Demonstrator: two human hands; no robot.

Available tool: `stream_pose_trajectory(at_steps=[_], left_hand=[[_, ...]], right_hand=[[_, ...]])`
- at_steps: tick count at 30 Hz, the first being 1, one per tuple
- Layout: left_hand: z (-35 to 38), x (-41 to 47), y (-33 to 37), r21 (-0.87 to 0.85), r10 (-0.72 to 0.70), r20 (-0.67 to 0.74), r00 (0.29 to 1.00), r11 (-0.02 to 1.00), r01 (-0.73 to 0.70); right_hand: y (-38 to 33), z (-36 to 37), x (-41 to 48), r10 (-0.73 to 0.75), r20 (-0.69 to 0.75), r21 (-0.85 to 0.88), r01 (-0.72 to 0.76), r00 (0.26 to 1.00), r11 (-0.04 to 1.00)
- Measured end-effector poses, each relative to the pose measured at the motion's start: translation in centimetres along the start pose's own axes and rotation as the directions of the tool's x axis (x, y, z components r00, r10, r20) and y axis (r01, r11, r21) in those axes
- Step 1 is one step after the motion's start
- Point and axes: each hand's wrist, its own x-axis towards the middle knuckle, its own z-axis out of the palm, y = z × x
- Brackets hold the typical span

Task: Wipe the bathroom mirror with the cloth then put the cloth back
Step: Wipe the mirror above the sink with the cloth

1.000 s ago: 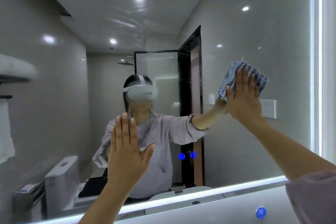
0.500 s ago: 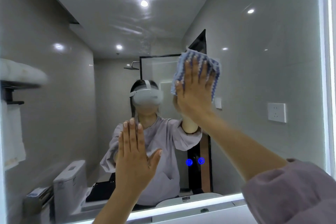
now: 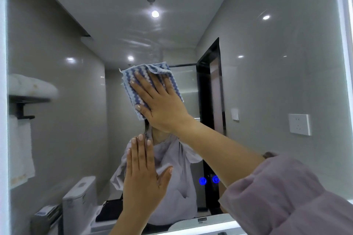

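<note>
The bathroom mirror (image 3: pixel 267 74) fills the head view, framed by a lit white border. A folded blue-and-white striped cloth (image 3: pixel 133 78) lies flat against the glass near its middle. My right hand (image 3: pixel 160 105) presses the cloth to the mirror with straight, spread fingers, its arm reaching in from the lower right. My left hand (image 3: pixel 142 181) is lower down, flat on the glass with straight fingers and nothing in it.
The mirror reflects grey walls, a toilet (image 3: pixel 80 200) at the lower left, a towel shelf (image 3: pixel 28 91) on the left, a dark door (image 3: pixel 210 101) and a wall socket (image 3: pixel 299 124). Two blue touch lights (image 3: pixel 209 179) glow on the glass.
My right hand has swept the cloth leftward across the mirror, from the right part to the middle. My left hand has stayed flat on the glass.
</note>
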Motion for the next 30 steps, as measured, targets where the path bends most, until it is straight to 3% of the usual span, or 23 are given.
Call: stream_pose_trajectory(at_steps=[10, 17, 30], left_hand=[[-0.5, -0.1, 0.1, -0.002, 0.003, -0.013, 1.0, 1.0, -0.003], [-0.8, -0.1, 0.1, -0.008, 0.01, -0.004, 1.0, 1.0, -0.01], [-2.4, 0.2, -0.2, -0.015, 0.037, 0.015, 0.999, 0.999, -0.037]], right_hand=[[4.7, -0.1, -1.8, 0.01, -0.025, -0.058, -0.011, 1.0, 0.998], [10.5, 0.0, -4.5, 0.172, -0.075, -0.023, -0.174, 0.982, 0.984], [17.0, 1.6, -7.6, 0.513, -0.145, 0.111, -0.501, 0.846, 0.858]])
